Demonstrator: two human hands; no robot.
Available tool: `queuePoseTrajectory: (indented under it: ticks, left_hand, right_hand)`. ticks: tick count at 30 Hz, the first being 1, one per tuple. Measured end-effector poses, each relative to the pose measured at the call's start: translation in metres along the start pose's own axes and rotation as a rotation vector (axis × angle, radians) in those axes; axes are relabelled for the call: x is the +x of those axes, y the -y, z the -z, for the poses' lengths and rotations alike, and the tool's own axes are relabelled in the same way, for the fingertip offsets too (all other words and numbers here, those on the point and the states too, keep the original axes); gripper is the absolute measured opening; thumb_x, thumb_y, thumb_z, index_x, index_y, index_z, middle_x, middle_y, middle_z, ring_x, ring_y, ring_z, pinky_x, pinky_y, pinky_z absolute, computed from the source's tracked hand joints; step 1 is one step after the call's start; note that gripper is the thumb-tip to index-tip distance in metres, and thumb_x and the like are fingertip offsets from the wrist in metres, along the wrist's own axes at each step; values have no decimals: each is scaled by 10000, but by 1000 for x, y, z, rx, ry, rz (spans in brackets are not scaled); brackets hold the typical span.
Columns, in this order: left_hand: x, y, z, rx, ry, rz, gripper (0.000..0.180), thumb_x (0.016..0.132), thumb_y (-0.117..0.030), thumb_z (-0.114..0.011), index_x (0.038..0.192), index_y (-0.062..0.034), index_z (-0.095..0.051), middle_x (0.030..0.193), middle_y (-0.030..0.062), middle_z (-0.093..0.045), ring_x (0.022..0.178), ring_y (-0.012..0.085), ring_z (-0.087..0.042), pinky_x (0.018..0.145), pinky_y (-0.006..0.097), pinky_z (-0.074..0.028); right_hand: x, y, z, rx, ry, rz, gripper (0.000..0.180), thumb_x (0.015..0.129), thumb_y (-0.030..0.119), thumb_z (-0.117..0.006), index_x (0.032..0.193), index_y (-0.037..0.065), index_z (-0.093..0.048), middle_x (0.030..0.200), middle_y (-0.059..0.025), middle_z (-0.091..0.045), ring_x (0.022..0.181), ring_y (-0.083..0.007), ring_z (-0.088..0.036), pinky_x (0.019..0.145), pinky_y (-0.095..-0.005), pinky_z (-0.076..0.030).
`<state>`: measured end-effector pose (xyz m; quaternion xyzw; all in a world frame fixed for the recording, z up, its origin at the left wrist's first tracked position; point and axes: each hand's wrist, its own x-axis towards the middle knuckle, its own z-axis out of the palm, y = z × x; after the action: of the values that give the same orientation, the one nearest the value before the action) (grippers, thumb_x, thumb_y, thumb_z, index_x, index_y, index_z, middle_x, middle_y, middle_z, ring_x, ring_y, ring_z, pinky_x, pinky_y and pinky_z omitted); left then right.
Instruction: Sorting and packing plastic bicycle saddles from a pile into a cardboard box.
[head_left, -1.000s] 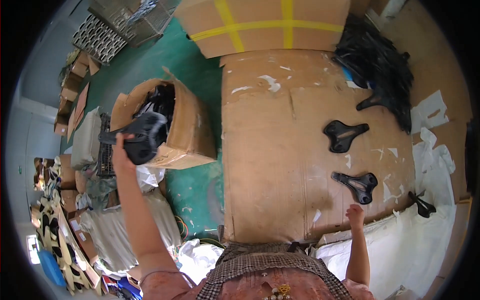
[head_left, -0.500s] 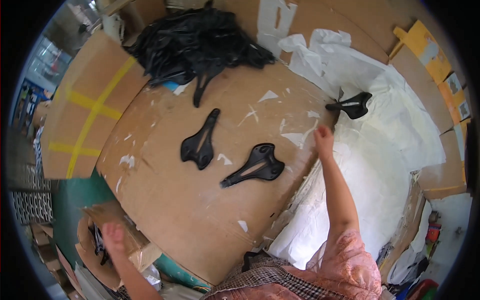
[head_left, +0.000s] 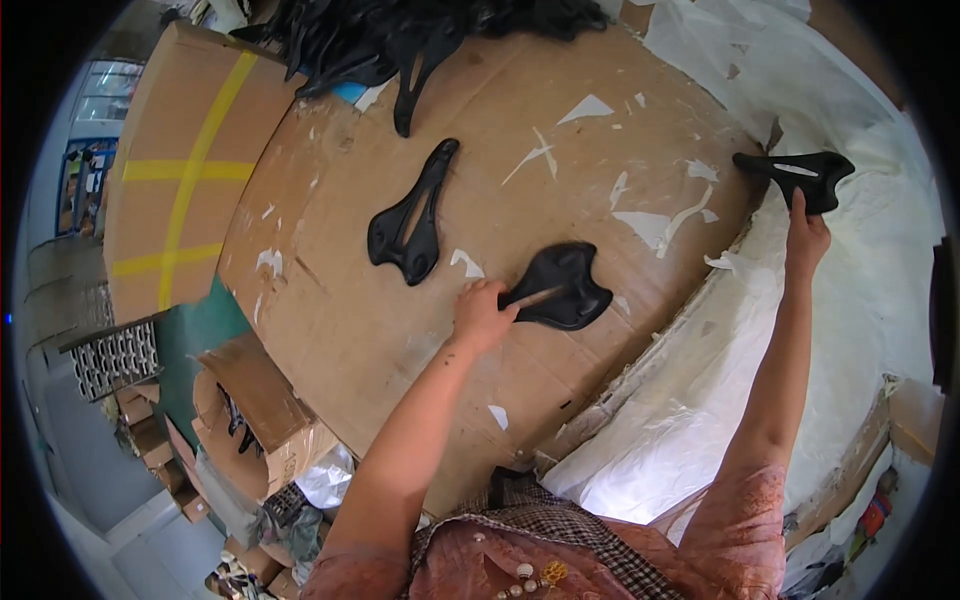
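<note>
My left hand [head_left: 482, 318] is closed round the narrow nose of a black bicycle saddle [head_left: 566, 282] with a long slot, over the middle of the cardboard-topped table. Out to the right, my right hand [head_left: 806, 240] pinches the edge of another black saddle [head_left: 812, 180], above the white sheeting; my fingertips are partly hidden by it. A third black saddle [head_left: 420, 240] lies on the cardboard to the left of my left hand, nose pointing away from me.
A heap of black saddle pieces [head_left: 350, 45] sits at the far edge of the cardboard surface [head_left: 350, 330]. White sheeting [head_left: 690, 420] runs along the right. A yellow-taped cardboard panel [head_left: 150, 215] stands at left, above an open carton [head_left: 300, 440] with black pieces inside.
My left hand has come from beside the carton onto the middle saddle's nose; that saddle now shows a smoother face. My right hand has reached farther out and taken hold of the right saddle.
</note>
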<state>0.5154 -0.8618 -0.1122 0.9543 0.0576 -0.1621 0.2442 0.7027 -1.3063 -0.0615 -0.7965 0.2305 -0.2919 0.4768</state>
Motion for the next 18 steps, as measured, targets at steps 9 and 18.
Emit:
queuePoseTrajectory:
  ticks: [9, 18]
  left_hand:
    - [-95, 70, 65, -921, -255, 295, 139, 781, -88, -618, 906, -40, -580, 839, 28, -577, 778, 132, -567, 667, 283, -493]
    - [-184, 90, 166, -1477, -620, 357, 132, 856, -158, -543, 899, -33, -537, 832, 60, -586, 703, 170, -603, 540, 294, -524]
  right_hand:
    - [-186, 160, -74, 63, 948, -40, 318, 829, 290, -602, 687, 6, -580, 610, 8, -507, 533, -89, -451, 476, -250, -364]
    - [-417, 269, -64, 541, 1305, 564, 261, 717, 33, -644, 974, 33, -600, 1026, -149, -554, 978, -293, -522, 852, -337, -417]
